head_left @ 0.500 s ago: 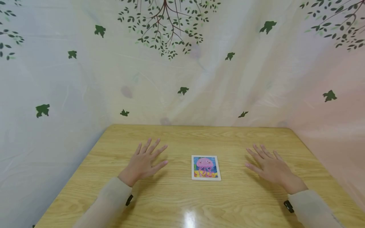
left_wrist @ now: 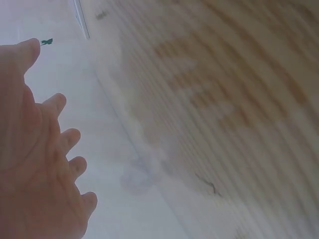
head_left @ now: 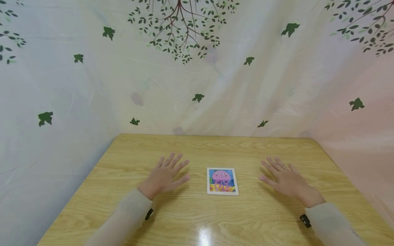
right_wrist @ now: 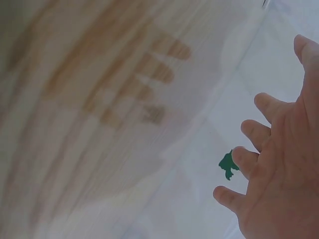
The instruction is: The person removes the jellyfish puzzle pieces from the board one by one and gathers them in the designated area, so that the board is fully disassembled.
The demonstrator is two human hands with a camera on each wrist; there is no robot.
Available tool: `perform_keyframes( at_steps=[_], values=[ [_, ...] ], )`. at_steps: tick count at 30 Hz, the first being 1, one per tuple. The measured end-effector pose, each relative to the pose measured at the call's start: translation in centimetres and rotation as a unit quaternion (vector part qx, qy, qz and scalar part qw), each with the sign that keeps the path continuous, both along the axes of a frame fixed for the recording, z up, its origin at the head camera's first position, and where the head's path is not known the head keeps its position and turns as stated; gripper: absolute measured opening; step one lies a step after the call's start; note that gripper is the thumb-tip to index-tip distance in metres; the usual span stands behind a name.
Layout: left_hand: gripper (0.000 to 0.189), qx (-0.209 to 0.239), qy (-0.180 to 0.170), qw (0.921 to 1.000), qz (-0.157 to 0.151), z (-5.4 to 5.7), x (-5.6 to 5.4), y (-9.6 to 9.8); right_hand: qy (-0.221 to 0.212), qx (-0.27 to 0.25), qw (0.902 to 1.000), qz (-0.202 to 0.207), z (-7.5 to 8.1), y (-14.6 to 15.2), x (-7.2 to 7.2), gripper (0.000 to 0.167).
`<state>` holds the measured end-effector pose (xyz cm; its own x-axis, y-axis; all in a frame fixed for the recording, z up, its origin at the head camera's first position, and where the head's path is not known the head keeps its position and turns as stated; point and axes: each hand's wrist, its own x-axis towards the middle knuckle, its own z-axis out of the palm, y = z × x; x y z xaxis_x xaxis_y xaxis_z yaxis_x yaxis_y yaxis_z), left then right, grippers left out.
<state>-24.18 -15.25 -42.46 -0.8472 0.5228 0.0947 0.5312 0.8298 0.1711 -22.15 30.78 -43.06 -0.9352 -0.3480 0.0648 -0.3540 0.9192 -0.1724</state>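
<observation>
A square picture with a white border (head_left: 222, 193) lies flat on the wooden table, showing a pink jellyfish over a blue and yellow sea scene. To its left my left hand (head_left: 164, 177) hovers above the wood with fingers spread, touching nothing. My right hand (head_left: 287, 181) is held likewise on the other side, apart from the picture. In the left wrist view, the left palm (left_wrist: 40, 159) and spread fingers show at the left edge. The right palm (right_wrist: 279, 174) appears in the right wrist view, nothing in it.
The light wooden table (head_left: 184, 218) has rounded far corners and a bright glare spot near the front. Pale curtains (head_left: 172, 82) printed with leafy branches and green shapes hang behind it and along both sides.
Both hands have moved inward, the left to the right and the right to the left, closer to the picture. The picture lies where it was.
</observation>
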Motion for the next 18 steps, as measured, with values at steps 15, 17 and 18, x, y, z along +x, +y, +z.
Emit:
perform_keyframes(
  at_steps=[15, 17, 18],
  values=[
    [0.062, -0.033, -0.082, 0.9904, -0.106, 0.1, -0.3, 5.0, -0.023, -0.027, 0.9992, 0.019, 0.3, -2.2, -0.1, 0.076],
    [0.062, -0.04, -0.089, 0.9874, -0.125, -0.1, -0.4, 5.9, -0.022, -0.031, 0.999, 0.024, 0.3, -2.3, -0.1, 0.075],
    [0.061, -0.041, -0.09, 0.9861, -0.133, -0.1, -0.4, 6.4, -0.023, -0.035, 0.9988, 0.024, 0.3, -2.4, -0.1, 0.075]
  ],
)
